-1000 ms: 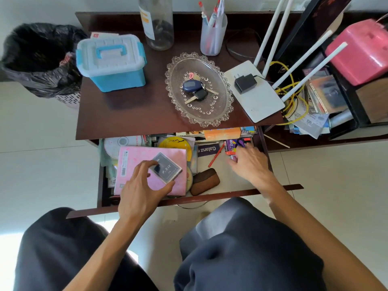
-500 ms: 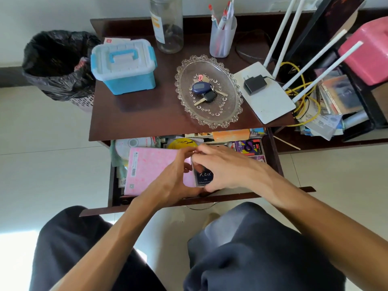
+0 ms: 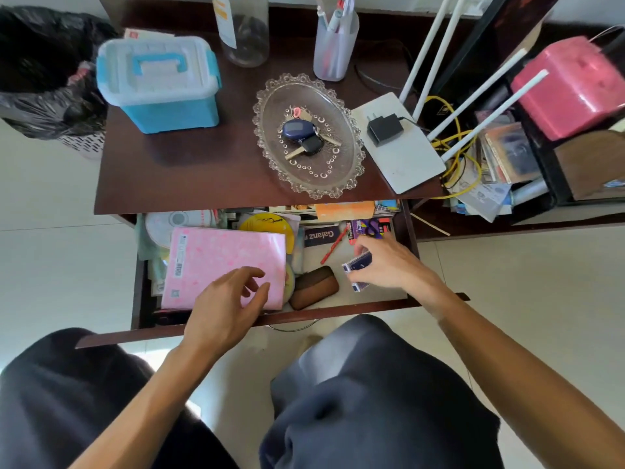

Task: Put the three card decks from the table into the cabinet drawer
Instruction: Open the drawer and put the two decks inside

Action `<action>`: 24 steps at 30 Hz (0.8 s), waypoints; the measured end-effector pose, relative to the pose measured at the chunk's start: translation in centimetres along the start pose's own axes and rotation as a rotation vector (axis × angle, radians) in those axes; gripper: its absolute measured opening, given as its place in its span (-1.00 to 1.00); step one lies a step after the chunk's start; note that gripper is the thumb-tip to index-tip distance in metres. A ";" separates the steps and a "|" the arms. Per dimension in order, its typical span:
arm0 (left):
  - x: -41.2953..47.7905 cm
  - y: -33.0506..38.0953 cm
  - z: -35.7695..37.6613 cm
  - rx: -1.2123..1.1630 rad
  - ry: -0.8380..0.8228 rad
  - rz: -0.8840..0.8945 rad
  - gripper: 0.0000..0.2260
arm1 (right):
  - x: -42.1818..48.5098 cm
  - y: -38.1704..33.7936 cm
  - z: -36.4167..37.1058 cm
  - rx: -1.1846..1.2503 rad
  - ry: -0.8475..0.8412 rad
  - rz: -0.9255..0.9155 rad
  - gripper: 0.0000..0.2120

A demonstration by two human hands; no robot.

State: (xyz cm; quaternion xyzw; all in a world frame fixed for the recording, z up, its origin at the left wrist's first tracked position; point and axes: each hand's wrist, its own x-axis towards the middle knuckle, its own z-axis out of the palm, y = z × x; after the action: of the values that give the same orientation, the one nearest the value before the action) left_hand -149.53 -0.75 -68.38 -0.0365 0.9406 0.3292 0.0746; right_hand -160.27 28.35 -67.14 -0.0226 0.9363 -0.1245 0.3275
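Note:
The cabinet drawer (image 3: 270,319) stands pulled out below the dark table top. My right hand (image 3: 389,265) is inside its right half, closed around a dark blue card deck (image 3: 356,264) held low over the drawer's pale floor. A purple card deck (image 3: 367,228) lies at the back right of the drawer, just beyond my fingers. My left hand (image 3: 226,299) hovers with fingers apart over the front edge of a pink notebook (image 3: 223,262) and holds nothing. I cannot make out a third deck.
A brown pouch (image 3: 314,287), a red pencil (image 3: 333,247), discs and booklets fill the drawer. On the table top sit a blue storage box (image 3: 159,82), a glass dish (image 3: 270,106) with keys, a pen cup (image 3: 334,42) and a white router (image 3: 402,154). A black-bagged bin (image 3: 40,76) stands left.
The blue deck passed from my left hand over the pink notebook to my right hand, which carried it to the drawer's right side. My left hand has let go and drawn back.

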 end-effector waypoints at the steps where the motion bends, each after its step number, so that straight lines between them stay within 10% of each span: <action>1: 0.1 0.1 0.1 -0.008 0.008 -0.009 -0.76 | 0.1 0.7 0.4 -0.015 0.004 0.043 -0.58; 17: 0.1 0.4 0.1 0.004 0.005 0.012 -0.76 | 1.5 1.5 3.4 -0.217 0.027 0.351 -0.22; 24: 0.0 0.6 -0.1 -0.003 0.003 0.012 -0.76 | 1.4 0.6 3.9 -0.207 0.051 0.374 -0.35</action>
State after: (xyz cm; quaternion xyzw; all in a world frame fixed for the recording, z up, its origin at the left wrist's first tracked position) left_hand -149.61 -0.39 -67.94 -0.0316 0.9405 0.3309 0.0710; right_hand -158.93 27.94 -71.02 0.1210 0.9400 0.0348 0.3172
